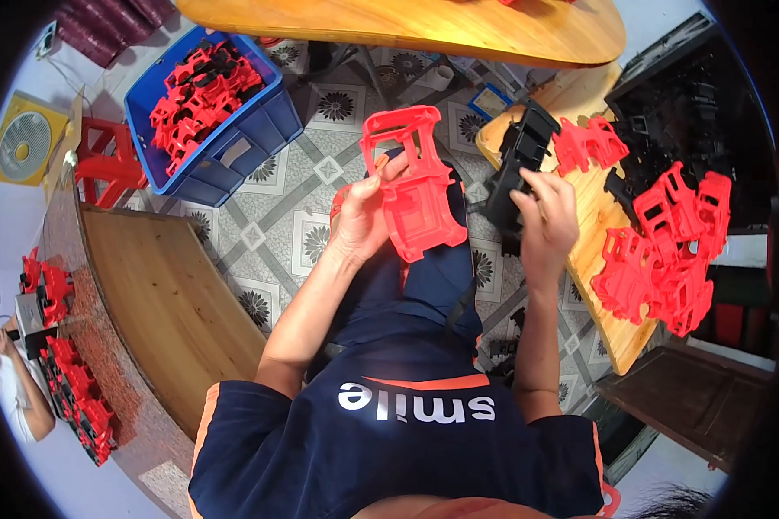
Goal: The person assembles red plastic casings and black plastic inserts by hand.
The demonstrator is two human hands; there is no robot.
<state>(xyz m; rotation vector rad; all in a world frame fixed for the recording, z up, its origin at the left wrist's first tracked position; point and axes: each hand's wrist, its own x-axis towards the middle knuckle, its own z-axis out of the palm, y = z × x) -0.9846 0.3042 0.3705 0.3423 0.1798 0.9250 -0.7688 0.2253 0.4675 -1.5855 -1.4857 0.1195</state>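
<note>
My left hand is closed on the side of a red plastic frame, held up above my lap. The frame has open windows at its upper end and a recessed square pocket lower down. To its right, my right hand grips a black plastic part, long and boxy, by its lower end. The two parts are apart. Just beyond the black part, a few red frames lie on the wooden table, and a larger heap of red frames sits nearer on the same table.
A blue crate full of red and black pieces stands on the tiled floor at the far left. A wooden table spans the far side; another wooden table is on the right. At far left, another person's arm is beside red and black assemblies.
</note>
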